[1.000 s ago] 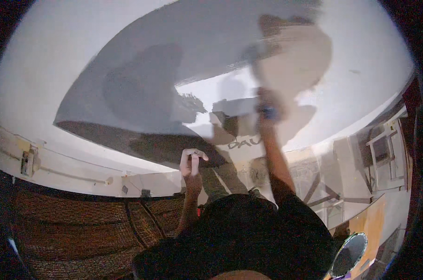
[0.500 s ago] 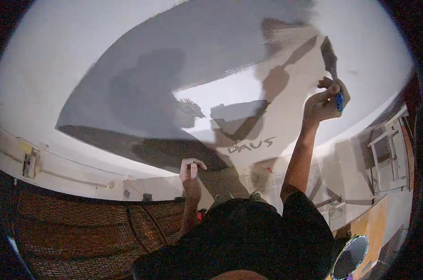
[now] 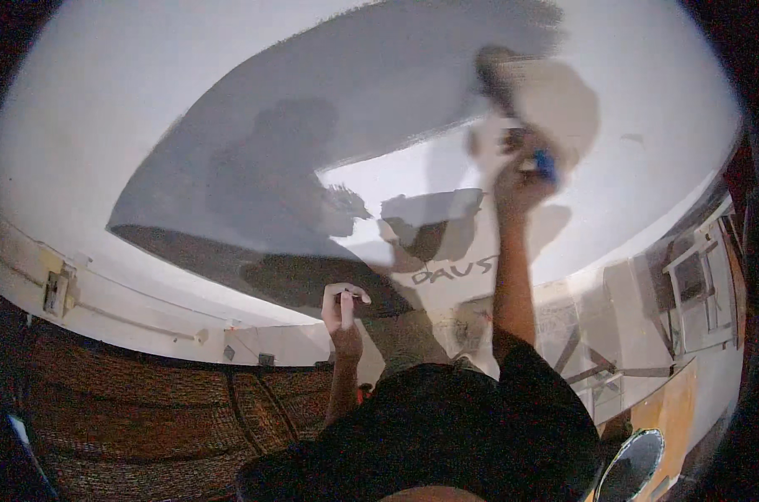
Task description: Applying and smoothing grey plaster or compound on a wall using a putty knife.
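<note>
My right hand (image 3: 522, 184) is closed around a paintbrush, blurred by motion; its blue handle (image 3: 546, 166) shows at the fist. The dark brush head (image 3: 495, 77) points upward over the ragged right-hand end of a large grey painted area (image 3: 379, 100) on the white wall (image 3: 664, 100). Whether the bristles touch the wall, I cannot tell. Lower and to the left, my left hand (image 3: 343, 309) is raised in front of the wall's lower part. Its fingers are loosely bent, the thumb stands apart, and nothing shows in it.
Dark hand-painted lettering (image 3: 453, 272) marks the wall below a smaller grey patch (image 3: 434, 222). A brown woven surface (image 3: 145, 410) spans the lower left. At lower right are a wooden board (image 3: 668, 410) and a round dark thing with a pale rim (image 3: 635, 464). Shadows fall across the wall.
My right hand has swung left with the paintbrush, from bare white wall to the grey area's ragged end. My left hand has hardly moved.
</note>
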The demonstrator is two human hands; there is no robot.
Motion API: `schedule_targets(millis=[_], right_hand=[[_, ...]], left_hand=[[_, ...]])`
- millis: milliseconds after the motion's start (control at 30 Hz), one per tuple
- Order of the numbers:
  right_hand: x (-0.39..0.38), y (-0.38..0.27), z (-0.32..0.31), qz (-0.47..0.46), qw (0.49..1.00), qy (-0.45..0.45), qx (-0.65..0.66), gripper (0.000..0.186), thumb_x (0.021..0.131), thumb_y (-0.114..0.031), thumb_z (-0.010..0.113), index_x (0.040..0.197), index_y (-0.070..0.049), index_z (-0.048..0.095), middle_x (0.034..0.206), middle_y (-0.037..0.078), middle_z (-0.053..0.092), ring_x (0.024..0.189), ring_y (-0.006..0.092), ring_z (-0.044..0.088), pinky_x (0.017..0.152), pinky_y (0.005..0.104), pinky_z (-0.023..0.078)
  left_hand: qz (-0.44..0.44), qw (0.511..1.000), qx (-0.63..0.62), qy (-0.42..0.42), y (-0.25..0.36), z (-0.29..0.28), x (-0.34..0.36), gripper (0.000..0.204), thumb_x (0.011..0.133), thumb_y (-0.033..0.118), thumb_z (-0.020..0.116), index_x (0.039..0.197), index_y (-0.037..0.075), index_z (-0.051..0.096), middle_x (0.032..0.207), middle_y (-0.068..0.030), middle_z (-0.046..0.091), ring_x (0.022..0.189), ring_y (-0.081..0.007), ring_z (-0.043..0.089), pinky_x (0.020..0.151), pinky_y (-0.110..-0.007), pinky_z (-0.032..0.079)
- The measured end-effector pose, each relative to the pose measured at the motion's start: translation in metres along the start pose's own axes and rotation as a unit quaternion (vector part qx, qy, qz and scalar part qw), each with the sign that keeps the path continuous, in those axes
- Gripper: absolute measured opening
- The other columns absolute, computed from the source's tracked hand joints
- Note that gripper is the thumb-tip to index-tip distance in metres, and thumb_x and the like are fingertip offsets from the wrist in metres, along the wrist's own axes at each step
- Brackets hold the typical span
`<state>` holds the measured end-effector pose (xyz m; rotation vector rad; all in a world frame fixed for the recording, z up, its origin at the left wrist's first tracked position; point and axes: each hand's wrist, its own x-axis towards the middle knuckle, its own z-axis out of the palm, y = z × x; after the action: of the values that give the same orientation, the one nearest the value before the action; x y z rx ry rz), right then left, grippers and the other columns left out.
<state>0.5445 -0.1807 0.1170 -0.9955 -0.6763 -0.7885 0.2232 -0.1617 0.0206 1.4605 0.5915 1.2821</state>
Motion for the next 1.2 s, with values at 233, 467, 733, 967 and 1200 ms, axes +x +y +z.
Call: schedule_targets(millis=[233,467,733,967,1200], right_hand=[[0.006,0.001,-0.018,0.036,0.999,-0.021,0.032,0.012,0.096,-0.014,0.056,0.093,-0.003,0.058,0.077,0.006,0.064,0.068,0.0140,0.060,0.063,0.0286,0.048],[-0.042,-0.067,0.007,-0.054,0.947,-0.299,0.104,0.027,0.071,-0.009,0.068,0.098,-0.008,0.066,0.088,0.010,0.065,0.079,0.0276,0.063,0.069,0.0351,0.051],[0.080,0.017,-0.066,-0.004,0.993,0.103,-0.049,0.019,0.099,-0.016,0.052,0.099,0.001,0.060,0.076,0.006,0.065,0.061,0.0119,0.061,0.058,0.0246,0.051],[-0.002,-0.069,-0.003,-0.043,0.949,-0.299,0.092,0.020,0.078,-0.013,0.069,0.098,-0.012,0.065,0.085,0.010,0.064,0.079,0.0310,0.065,0.067,0.0422,0.051],[0.100,0.027,-0.073,0.020,0.997,0.029,-0.067,0.020,0.100,-0.022,0.052,0.099,-0.004,0.061,0.071,0.004,0.067,0.059,0.0079,0.059,0.053,0.0231,0.047]], left_hand=[[-0.014,1.000,0.007,-0.011,-0.008,0.003,0.004,0.022,0.100,0.023,0.046,0.092,0.003,0.051,0.082,-0.0066,0.052,0.076,-0.0172,0.054,0.073,-0.032,0.044],[0.016,1.000,-0.004,-0.024,0.006,0.034,0.006,0.021,0.100,0.021,0.045,0.090,0.003,0.050,0.080,-0.0077,0.053,0.075,-0.0170,0.054,0.073,-0.032,0.044],[0.031,0.997,0.061,-0.046,-0.001,0.026,0.005,0.022,0.100,0.021,0.045,0.090,0.002,0.051,0.081,-0.0080,0.053,0.073,-0.0176,0.054,0.072,-0.034,0.045],[0.005,0.997,0.044,-0.060,0.005,0.050,0.011,0.024,0.100,0.023,0.043,0.089,0.002,0.049,0.082,-0.0087,0.053,0.075,-0.0182,0.054,0.072,-0.034,0.045],[-0.018,0.998,0.030,-0.043,0.001,0.026,0.001,0.024,0.099,0.023,0.043,0.089,0.002,0.049,0.081,-0.0082,0.050,0.074,-0.0188,0.054,0.072,-0.035,0.045]])
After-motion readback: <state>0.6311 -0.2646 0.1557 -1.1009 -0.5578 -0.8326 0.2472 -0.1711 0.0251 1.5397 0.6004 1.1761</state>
